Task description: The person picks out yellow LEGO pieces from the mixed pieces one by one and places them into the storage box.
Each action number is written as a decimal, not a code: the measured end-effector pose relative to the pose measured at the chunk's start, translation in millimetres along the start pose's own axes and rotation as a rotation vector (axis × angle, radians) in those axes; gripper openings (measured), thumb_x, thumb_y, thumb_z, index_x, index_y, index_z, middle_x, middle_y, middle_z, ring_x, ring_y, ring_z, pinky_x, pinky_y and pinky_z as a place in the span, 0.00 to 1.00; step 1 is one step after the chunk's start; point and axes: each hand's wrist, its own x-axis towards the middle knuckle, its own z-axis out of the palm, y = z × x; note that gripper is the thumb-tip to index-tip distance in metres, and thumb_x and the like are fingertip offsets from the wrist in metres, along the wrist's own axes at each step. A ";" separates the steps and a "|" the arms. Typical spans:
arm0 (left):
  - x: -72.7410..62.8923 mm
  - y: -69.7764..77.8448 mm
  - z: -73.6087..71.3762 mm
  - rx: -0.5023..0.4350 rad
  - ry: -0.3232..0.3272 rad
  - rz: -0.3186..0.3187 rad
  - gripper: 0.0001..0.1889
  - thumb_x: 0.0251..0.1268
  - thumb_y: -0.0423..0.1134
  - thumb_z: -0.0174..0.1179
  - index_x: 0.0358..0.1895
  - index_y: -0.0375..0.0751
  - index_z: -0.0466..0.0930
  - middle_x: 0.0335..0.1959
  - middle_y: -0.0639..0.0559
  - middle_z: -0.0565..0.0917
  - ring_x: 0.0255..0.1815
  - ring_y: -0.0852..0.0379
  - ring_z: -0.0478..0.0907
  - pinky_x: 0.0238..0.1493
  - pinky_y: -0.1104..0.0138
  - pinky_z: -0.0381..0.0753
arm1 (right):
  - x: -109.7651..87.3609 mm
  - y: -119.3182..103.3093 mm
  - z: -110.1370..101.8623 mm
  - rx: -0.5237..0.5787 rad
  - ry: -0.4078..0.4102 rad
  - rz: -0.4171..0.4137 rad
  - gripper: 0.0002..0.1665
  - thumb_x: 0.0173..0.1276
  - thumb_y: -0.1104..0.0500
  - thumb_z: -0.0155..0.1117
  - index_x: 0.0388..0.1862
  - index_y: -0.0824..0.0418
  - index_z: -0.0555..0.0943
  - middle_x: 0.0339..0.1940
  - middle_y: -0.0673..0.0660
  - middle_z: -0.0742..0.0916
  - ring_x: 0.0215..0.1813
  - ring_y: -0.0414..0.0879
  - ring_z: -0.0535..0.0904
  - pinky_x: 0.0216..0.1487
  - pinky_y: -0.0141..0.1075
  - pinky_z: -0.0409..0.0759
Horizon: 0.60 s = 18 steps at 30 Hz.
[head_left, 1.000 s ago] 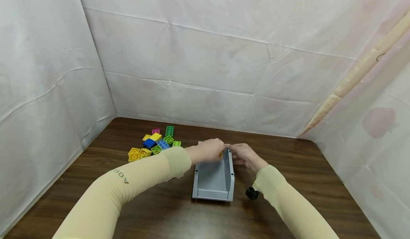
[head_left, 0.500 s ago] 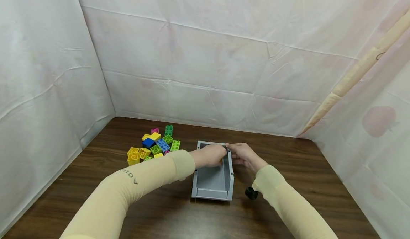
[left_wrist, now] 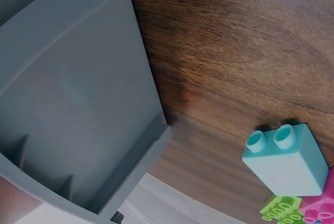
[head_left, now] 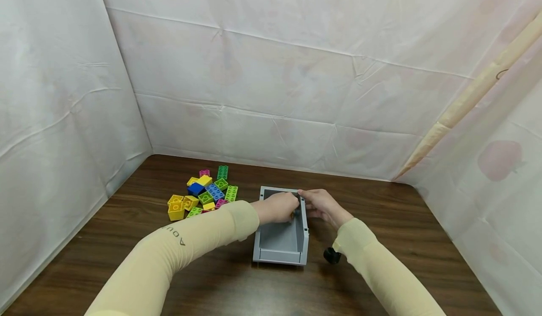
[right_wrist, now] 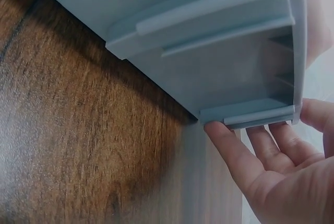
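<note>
A grey plastic storage bin (head_left: 279, 258) stands on the table before me. Into its far half reaches my left hand (head_left: 278, 207), fingers curled down. A sliver of yellow brick (head_left: 292, 216) peeks out under those fingers; the rest of it is hidden. My right hand (head_left: 323, 204) grips the bin's far right corner: in the right wrist view its thumb is at the rim and the fingertips touch the outer wall. In the left wrist view a light-blue brick (left_wrist: 287, 169) lies on the wood beside the bin's outer wall (left_wrist: 88, 83).
Left of the bin lies a loose pile of building bricks, with a blue brick (head_left: 196, 189), a yellow brick (head_left: 176, 210) and a green brick (head_left: 222, 172) among them. A small black object (head_left: 332, 255) is beside my right sleeve. White sheets (head_left: 271, 95) hang around the table (head_left: 398, 231).
My left hand has gone lower into the bin, carrying the yellow brick down with it, then stayed nearly still. The right hand keeps its place at the bin's corner.
</note>
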 end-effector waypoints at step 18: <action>-3.4 -1.4 -0.7 -0.027 -0.020 -0.013 0.14 0.53 0.42 0.70 0.42 0.41 0.82 0.30 0.56 0.83 0.25 0.67 0.73 0.30 0.75 0.76 | 0.6 0.7 -0.6 0.003 -0.009 0.001 0.25 0.70 0.51 0.56 0.55 0.70 0.76 0.52 0.64 0.82 0.44 0.48 0.84 0.49 0.46 0.81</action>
